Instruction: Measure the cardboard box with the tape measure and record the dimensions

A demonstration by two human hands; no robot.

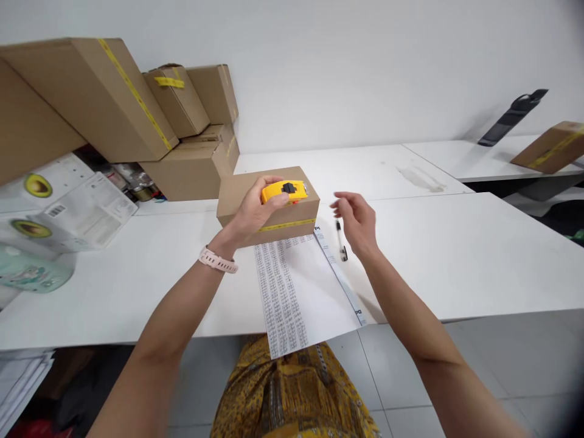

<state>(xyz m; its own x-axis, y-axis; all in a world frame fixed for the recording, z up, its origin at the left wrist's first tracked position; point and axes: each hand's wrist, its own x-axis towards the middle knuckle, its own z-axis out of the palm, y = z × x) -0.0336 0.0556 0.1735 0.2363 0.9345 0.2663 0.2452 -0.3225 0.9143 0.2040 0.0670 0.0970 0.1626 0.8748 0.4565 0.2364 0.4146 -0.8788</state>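
Observation:
My left hand (pixel 253 207) grips a yellow tape measure (pixel 285 191) with a black lock button, holding it over the top of a cardboard box (pixel 237 185). A strip of yellow printed tape runs along the box's front. To the right of the box, my right hand (pixel 358 222) hovers with loosely bent fingers that are apart, and no object shows in it. Just below those fingers a clear pen with a black cap (pixel 341 243) lies on the table. A paper sheet (pixel 314 286) covered partly with columns of small handwriting lies in front of the box, overhanging the table edge.
Several cardboard boxes (pixel 104 97) are stacked at the left against the wall. Beside them are a white carton with avocado pictures (pixel 77 207) and a mint-green bottle (pixel 36 267). A dark bottle (pixel 511 118) and another taped box (pixel 550 146) stand far right on the white table (pixel 456 255).

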